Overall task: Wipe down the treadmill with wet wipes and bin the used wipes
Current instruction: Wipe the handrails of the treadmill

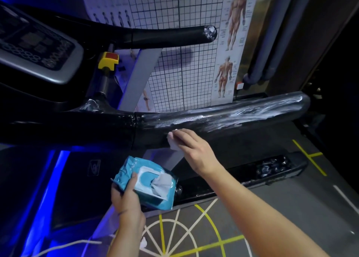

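Treadmill console [37, 49] is seen at the far left, framed in smooth grey plastic, with a yellow safety switch [108, 60] just beside it. Lower down, a soft teal wet wipe pack [147, 183] is held by the left hand [127, 198], whose fingers are curled under it with the thumb laid on top. The pack's flip lid is open and a crumpled white sheet is pulled up through the slot.

To its right, a folded white wipe [173, 145] is gripped by the close-set, bent fingers of the right hand [194, 150] and held against the side of the near handrail [233, 119], a thick, rounded black bar. The step in hand is judged to be the wiping of this rail. It is best done with long overlapping strokes along the bar, the wipe being wrapped round the curve so that the underside is reached, and refolded once soiled. White streaky residue is spread across the top of the bar toward its right end, so a second pass is likely needed there.

A glossy anatomy poster [234, 43] is hung on the wall behind. No bin is in view.
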### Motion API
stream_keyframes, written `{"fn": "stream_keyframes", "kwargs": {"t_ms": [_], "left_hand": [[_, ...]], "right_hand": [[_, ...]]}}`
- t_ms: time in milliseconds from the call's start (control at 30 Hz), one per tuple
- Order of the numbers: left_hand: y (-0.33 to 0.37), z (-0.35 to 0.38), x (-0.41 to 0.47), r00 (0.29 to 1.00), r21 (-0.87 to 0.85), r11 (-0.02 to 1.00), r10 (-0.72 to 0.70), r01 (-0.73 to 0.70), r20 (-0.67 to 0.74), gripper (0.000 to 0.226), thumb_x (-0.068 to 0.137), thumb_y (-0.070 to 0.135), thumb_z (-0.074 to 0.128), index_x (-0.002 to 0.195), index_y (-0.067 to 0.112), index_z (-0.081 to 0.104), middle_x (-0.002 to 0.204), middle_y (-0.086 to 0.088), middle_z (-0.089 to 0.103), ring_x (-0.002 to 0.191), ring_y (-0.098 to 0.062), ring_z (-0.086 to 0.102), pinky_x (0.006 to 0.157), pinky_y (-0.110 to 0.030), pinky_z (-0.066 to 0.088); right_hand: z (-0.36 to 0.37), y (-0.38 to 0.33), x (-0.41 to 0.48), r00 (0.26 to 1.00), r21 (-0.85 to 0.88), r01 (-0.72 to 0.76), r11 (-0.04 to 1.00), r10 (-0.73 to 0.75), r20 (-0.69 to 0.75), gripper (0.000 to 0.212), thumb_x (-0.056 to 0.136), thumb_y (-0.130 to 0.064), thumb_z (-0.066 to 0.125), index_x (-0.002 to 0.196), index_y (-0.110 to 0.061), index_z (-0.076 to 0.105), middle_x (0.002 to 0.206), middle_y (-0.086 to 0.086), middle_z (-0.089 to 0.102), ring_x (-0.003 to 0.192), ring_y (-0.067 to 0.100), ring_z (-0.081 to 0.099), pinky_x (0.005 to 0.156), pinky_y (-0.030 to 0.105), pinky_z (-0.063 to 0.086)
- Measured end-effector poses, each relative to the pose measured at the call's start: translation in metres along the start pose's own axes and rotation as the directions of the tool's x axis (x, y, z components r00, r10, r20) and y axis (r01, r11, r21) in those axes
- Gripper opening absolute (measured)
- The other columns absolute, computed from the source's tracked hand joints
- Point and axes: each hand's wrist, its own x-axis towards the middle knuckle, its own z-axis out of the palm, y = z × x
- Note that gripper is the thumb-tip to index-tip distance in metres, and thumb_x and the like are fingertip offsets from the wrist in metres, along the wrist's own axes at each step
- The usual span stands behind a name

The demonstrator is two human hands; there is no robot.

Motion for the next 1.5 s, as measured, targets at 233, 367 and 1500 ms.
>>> {"fn": "stream_keyframes", "kwargs": {"t_ms": [233,367,1500], "left_hand": [[-0.013,-0.001,-0.014,0.998,-0.006,1.000,-0.012,0.012,0.062,0.047,0.098,0.010,0.072,0.141,0.017,0.056,0.117,-0.008,0.070,0.086,-0.018,0.067,0.056,-0.032,0.055],[-0.013,0.005,-0.014,0.999,0.016,1.000,0.008,-0.008,0.040,0.050,0.096,0.011,0.075,0.143,0.016,0.057,0.127,-0.013,0.070,0.093,-0.026,0.070,0.078,-0.043,0.058],[-0.027,0.046,-0.049,0.993,0.104,0.989,-0.109,0.103,0.052,0.046,0.101,0.010,0.067,0.145,0.014,0.055,0.120,-0.009,0.066,0.080,-0.017,0.064,0.034,-0.021,0.048]], "right_hand": [[-0.046,0.066,-0.031,0.877,-0.038,-0.455,0.889,0.441,-0.191,0.030,0.095,-0.002,0.063,0.124,-0.001,0.066,0.123,0.002,0.062,0.117,-0.001,0.050,0.103,0.018,0.041],[-0.041,0.049,-0.016,0.837,-0.081,-0.505,0.859,0.464,-0.290,0.023,0.096,-0.003,0.061,0.117,-0.001,0.072,0.113,0.001,0.065,0.107,0.012,0.057,0.099,0.012,0.038],[-0.036,0.060,-0.050,0.774,0.095,-0.581,0.808,0.585,-0.243,0.018,0.084,-0.005,0.062,0.098,-0.007,0.072,0.110,0.003,0.057,0.093,0.018,0.061,0.076,0.027,0.051]]}}
